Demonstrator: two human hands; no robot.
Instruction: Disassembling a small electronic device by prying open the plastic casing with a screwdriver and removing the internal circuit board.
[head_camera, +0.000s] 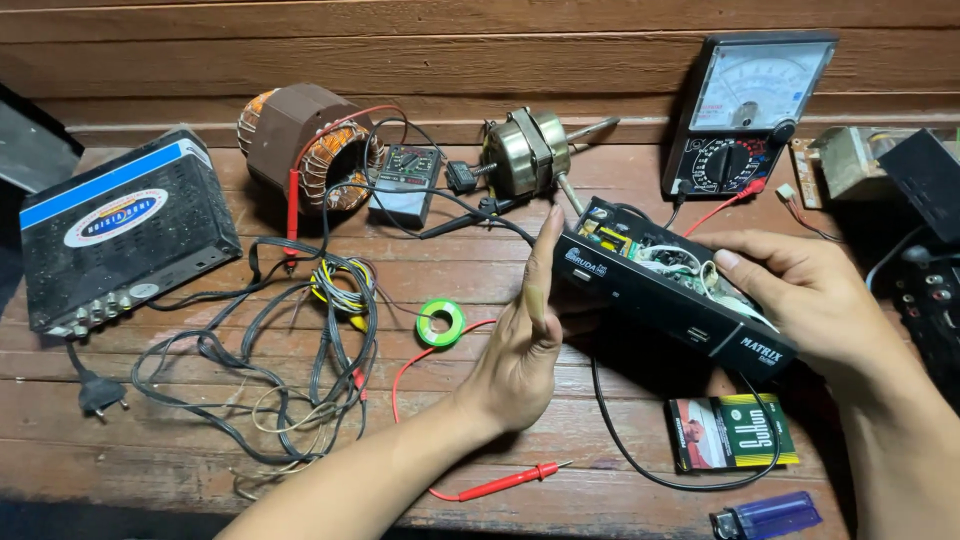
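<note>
**Opened receiver box held up between two hands over a crowded workbench**

A person's left hand (522, 345) presses flat, fingers straight up, against the near end of a black receiver box (672, 290), while the right hand (805, 300) wraps around its far end, thumb lying over the exposed top. The box is held tilted just above the wooden tabletop (500, 290), its cover off, showing a circuit board and a bundle of white wires inside. A black cord trails from beneath it in a loop toward the near edge. Around it lie a red test probe (500, 485), a roll of green tape (441, 323), a tangle of black cables (280, 360), a second black box (120, 235) at the left, two fan motors and a small tester by the wall, and a needle-dial meter (750, 115) propped upright. A cigarette pack (733, 430) and a blue lighter (768, 517) sit near the front. Handling the open box well probably means keeping a steady hold on the casing's outer edges, with fingers clear of the bare board and loose wiring.
</note>
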